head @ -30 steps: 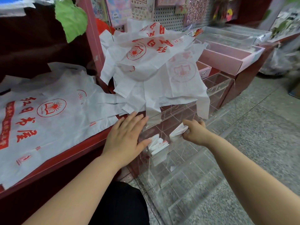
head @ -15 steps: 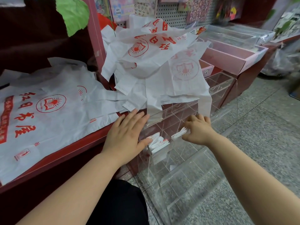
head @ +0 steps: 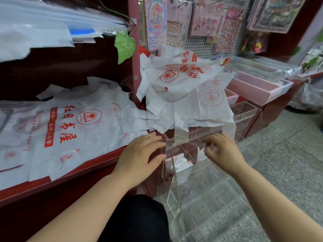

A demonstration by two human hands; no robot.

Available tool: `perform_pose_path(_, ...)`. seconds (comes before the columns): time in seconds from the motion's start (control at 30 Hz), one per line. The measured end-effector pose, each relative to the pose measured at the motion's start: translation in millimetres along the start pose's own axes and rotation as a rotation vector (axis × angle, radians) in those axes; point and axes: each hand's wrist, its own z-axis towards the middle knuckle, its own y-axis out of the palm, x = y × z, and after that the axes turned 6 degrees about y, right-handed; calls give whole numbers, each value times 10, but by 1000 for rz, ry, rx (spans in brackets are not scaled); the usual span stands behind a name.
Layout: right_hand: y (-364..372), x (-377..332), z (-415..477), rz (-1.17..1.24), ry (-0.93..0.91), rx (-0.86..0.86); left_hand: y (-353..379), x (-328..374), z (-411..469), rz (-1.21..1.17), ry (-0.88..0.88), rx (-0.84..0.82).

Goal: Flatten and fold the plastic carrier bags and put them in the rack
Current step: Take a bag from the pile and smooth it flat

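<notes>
A clear acrylic rack [head: 206, 187] with several compartments stands on the floor against the red counter. My left hand [head: 139, 156] rests open and flat against the rack's upper left wall. At the rack's top front my right hand [head: 225, 152] hovers with blurred, loosely spread fingers. A small folded bag [head: 201, 153] sits in a compartment just left of its thumb. More folded bags [head: 182, 165] fill the compartment to the left. A flattened white bag with red print [head: 78, 130] lies on the counter. A crumpled heap of similar bags [head: 183, 88] hangs over the rack's top.
The red counter edge [head: 83, 170] runs along the left. Pink trays [head: 257, 89] and clear boxes [head: 244, 110] stand at the back right, with a pegboard of stickers [head: 206, 23] behind them. Grey stone floor [head: 288, 154] lies to the right. A bag handle strip [head: 180, 131] dangles over the rack's front.
My right hand carried the folded bag up to the rack's top compartment, where the bag now sits beside its thumb. My left hand stayed against the rack. My view tilted upward.
</notes>
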Motion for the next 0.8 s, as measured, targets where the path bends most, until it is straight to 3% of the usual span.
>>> perform_pose_path(0.1,-2,-451,-2,92,-113,-2,-235,-172,-371,111,49,227)
perform_pose_path(0.23,167,-1149,2,183,-314,-53,-647,-544,-960,211,-114,317)
perform_pose_path(0.43,638,-2073,127,163,-484,-222,-1096,-1019,-1616,253,-589,147)
perform_pose_path(0.6,960,-2653,240,47,-534,-299,-1138,-1254,-1796,386,-596,-28)
perform_pose_path(0.8,1206,-2929,404,-197,-621,-181,-1153,-1322,-1799,390,-585,-34)
